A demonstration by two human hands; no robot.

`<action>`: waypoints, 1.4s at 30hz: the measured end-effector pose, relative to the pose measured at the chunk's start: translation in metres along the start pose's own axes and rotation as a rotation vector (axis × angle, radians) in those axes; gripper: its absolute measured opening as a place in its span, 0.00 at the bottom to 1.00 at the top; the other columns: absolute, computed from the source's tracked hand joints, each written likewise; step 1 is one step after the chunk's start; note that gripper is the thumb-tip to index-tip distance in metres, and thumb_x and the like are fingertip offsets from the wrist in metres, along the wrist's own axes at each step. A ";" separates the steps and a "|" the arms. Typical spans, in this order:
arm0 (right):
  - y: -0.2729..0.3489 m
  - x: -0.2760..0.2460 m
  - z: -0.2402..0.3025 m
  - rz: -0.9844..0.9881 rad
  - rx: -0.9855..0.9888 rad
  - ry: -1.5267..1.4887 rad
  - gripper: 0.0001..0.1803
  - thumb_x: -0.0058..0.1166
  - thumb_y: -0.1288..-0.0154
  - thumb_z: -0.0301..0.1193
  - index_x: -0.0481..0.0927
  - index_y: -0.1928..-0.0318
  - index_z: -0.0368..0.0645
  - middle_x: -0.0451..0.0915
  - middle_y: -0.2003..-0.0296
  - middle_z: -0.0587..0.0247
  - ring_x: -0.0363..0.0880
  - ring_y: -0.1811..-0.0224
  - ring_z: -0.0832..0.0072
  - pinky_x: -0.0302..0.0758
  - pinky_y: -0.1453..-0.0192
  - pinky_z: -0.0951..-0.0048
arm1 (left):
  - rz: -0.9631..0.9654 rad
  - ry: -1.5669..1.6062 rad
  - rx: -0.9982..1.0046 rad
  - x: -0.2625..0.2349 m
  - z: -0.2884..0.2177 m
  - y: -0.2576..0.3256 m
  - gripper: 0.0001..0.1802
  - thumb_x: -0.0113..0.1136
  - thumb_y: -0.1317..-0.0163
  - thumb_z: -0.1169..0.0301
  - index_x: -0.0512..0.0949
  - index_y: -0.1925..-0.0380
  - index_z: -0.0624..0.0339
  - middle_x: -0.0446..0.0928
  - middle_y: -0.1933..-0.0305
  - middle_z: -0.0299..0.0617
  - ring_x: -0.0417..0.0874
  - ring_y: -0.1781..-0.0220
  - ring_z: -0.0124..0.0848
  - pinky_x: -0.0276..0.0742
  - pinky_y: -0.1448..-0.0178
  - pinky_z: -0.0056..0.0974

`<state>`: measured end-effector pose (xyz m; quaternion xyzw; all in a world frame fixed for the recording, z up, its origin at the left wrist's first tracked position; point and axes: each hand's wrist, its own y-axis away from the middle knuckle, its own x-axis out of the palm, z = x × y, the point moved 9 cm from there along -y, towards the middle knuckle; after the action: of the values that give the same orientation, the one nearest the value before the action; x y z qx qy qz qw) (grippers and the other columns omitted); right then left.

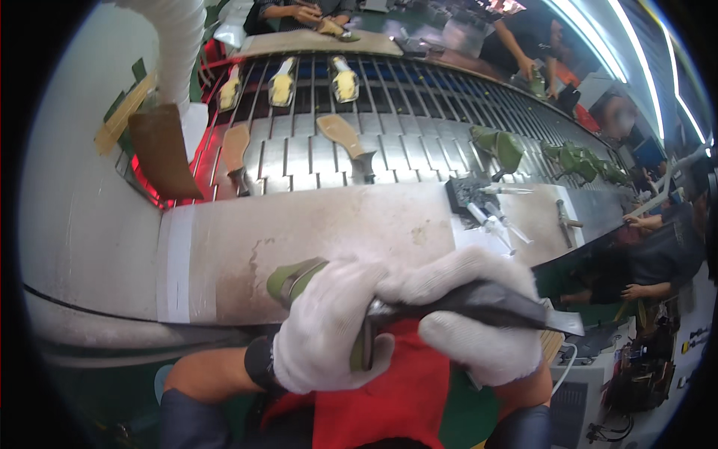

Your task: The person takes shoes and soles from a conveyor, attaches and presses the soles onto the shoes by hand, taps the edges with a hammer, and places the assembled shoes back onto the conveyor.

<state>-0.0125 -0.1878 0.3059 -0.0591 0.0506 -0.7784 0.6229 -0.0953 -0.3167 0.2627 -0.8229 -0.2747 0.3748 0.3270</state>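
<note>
My left hand (325, 322), in a white knit glove, is closed around a green shoe (288, 283). The shoe's rounded green end sticks out at the glove's upper left, and another green part shows below the fingers. My right hand (486, 340), gloved too, grips a long dark tool (508, 305) with a flat, pale metal end pointing right. The tool's other end meets the shoe between my hands; the fingers hide the exact contact. Both hands are above the near edge of a worn tan bench (336, 224).
A slatted metal conveyor (404, 153) carries tan-soled shoes (340, 135), yellow-and-white ones (344, 81) and several green shoes (501, 150). On the bench stand a black box (464, 198) with syringes (497, 224) and a hammer (566, 221). A white hose (176, 52) hangs left. Other people work beyond and right.
</note>
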 end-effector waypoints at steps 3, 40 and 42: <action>0.016 0.029 -0.006 0.159 -0.162 -0.109 0.20 0.60 0.24 0.13 0.80 0.35 0.35 0.89 0.43 0.51 0.88 0.36 0.68 0.82 0.28 0.63 | -0.129 -0.093 0.120 0.000 -0.020 0.031 0.37 0.74 0.39 0.69 0.73 0.34 0.81 0.84 0.51 0.59 0.88 0.47 0.62 0.83 0.34 0.63; -0.016 0.022 -0.140 0.030 0.027 0.156 0.15 0.75 0.36 0.21 0.88 0.50 0.36 0.92 0.52 0.47 0.95 0.47 0.62 0.90 0.42 0.64 | -0.039 -0.485 -0.076 0.023 0.079 0.143 0.32 0.70 0.38 0.75 0.71 0.33 0.60 0.79 0.31 0.59 0.84 0.30 0.59 0.50 0.11 0.77; -0.010 0.027 -0.144 0.085 -0.008 0.199 0.17 0.75 0.38 0.21 0.88 0.48 0.36 0.92 0.52 0.46 0.95 0.48 0.58 0.90 0.42 0.62 | -0.032 -0.486 -0.085 0.024 0.081 0.144 0.32 0.69 0.36 0.73 0.71 0.33 0.59 0.79 0.31 0.59 0.85 0.30 0.59 0.49 0.11 0.77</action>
<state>-0.0498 -0.2111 0.1656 0.0184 0.1176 -0.7530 0.6472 -0.1168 -0.3645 0.1040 -0.7171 -0.3739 0.5445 0.2225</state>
